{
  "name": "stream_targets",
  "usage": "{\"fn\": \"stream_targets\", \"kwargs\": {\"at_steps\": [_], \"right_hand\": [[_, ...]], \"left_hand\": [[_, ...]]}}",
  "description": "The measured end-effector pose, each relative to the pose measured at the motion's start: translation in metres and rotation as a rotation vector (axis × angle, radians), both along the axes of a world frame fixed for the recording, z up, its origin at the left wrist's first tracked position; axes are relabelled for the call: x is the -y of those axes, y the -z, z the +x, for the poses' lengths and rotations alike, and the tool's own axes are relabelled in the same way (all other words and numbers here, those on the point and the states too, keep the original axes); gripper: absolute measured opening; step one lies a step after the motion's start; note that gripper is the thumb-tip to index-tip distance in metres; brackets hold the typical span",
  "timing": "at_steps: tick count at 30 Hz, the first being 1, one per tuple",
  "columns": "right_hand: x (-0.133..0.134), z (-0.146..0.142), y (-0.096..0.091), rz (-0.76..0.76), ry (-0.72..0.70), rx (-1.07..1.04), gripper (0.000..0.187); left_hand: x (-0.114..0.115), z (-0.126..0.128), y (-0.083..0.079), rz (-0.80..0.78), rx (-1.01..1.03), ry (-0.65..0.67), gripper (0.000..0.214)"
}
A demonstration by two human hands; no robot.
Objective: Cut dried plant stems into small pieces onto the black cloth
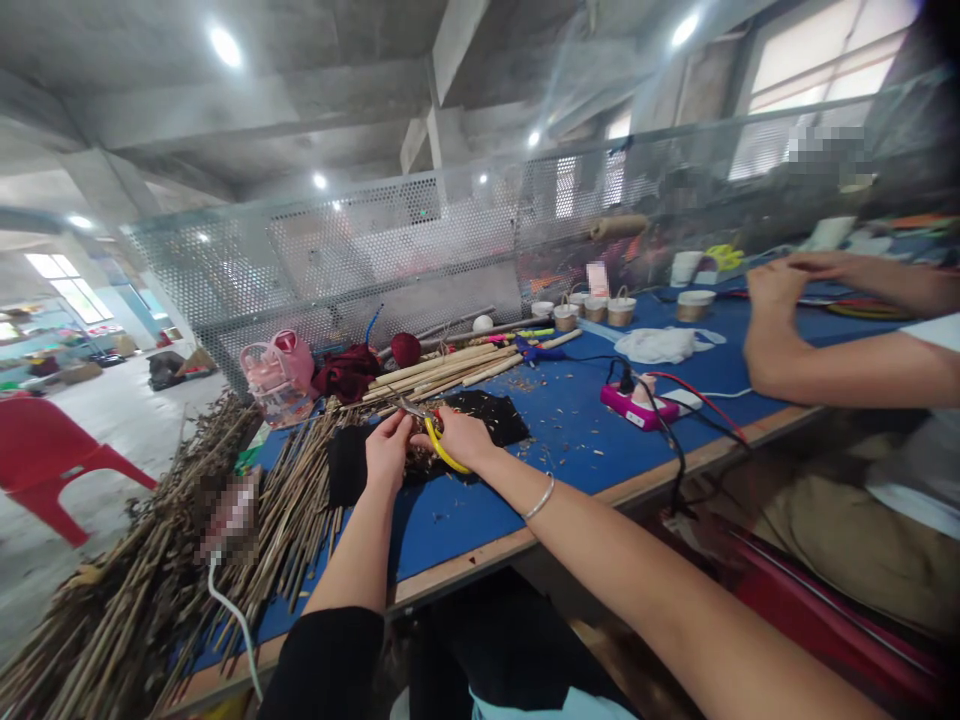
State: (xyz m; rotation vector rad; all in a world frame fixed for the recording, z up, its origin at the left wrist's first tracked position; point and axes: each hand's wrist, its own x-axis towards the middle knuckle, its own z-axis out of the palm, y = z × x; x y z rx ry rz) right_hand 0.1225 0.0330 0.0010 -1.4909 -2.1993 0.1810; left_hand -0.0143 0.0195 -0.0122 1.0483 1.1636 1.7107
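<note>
Black cloth (346, 470): bearing clippings (491, 408). Above: right hand (465, 440) gripping yellow-handled shears (435, 440); left hand (385, 455), hold unclear. Leftward: stems (300, 505), seemingly remaining uncut.

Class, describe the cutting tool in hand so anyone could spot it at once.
On the blue table, look left of the magenta power strip to the black cloth. Over it, the wearer's right hand holds the cutting tool. Its curved yellow handle stands out from the brown sticks nearby.
</note>
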Motion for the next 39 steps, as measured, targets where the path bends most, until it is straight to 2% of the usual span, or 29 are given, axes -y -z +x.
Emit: {"fn": "stream_targets", "kwargs": {"at_steps": [4, 14, 28, 39], "right_hand": [[0.0001, 0.0004, -0.0006, 0.021, -0.016, -0.018, 0.063], [-0.0004, 0.0006, 0.0003, 0.13, 0.011, -0.029, 0.073], [-0.0003, -0.0012, 0.0004, -0.042, 0.01, -0.024, 0.071], [-0.0046, -0.0005, 0.0008, -0.054, 0.025, 0.018, 0.067]], "left_hand": [[0.0004, -0.0008, -0.0016, -0.055, 0.014, 0.082, 0.047], [-0.0002, -0.0007, 0.0024, -0.01, -0.014, 0.018, 0.041], [-0.0015, -0.0007, 0.0038, 0.009, -0.145, -0.095, 0.04], [-0.0048, -0.0032, 0.0076, -0.032, -0.08, -0.065, 0.043]]}}
